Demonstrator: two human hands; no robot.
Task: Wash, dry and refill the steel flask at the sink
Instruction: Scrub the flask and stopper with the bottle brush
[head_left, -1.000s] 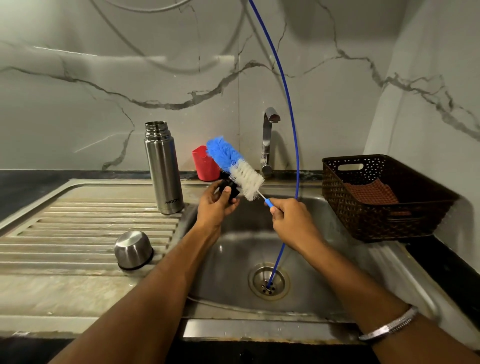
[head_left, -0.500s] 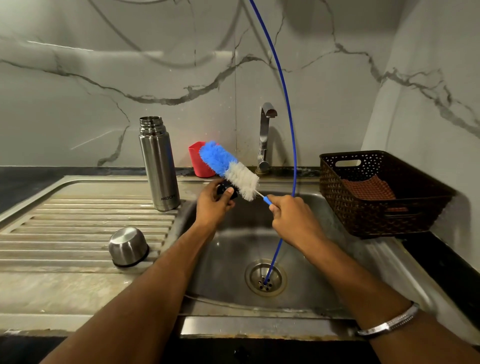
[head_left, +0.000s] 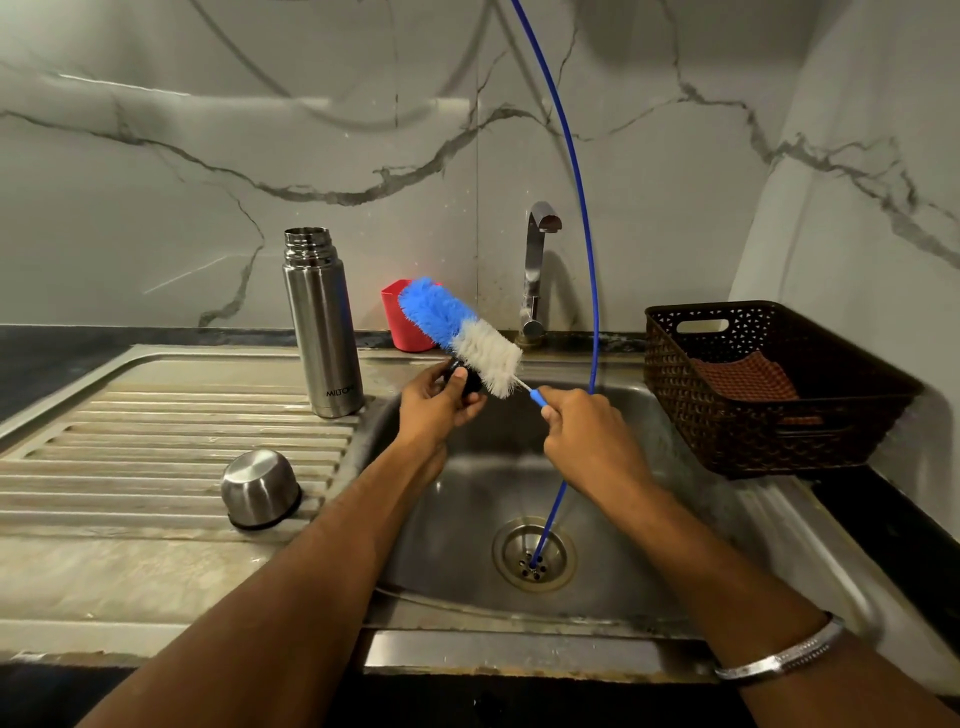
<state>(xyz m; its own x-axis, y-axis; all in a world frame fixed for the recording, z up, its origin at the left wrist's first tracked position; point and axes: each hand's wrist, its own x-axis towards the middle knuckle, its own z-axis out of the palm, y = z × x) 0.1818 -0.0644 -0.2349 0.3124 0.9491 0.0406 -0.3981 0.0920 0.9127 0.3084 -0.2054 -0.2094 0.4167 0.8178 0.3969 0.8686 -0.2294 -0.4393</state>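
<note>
Sink (head_left: 649, 587); cloth (head_left: 743, 376) in brown basket (head_left: 769, 431)

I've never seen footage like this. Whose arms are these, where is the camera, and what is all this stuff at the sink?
No machine here: a person wears a camera on the head, looking down at their own arms. The right hand holds a blue and white bottle brush by its handle; the left hand grips a small black piece, probably the flask's stopper. The open steel flask stands upright on the ribbed draining board, its steel cup upside down nearby. A brown basket sits to the right of the sink.
</note>
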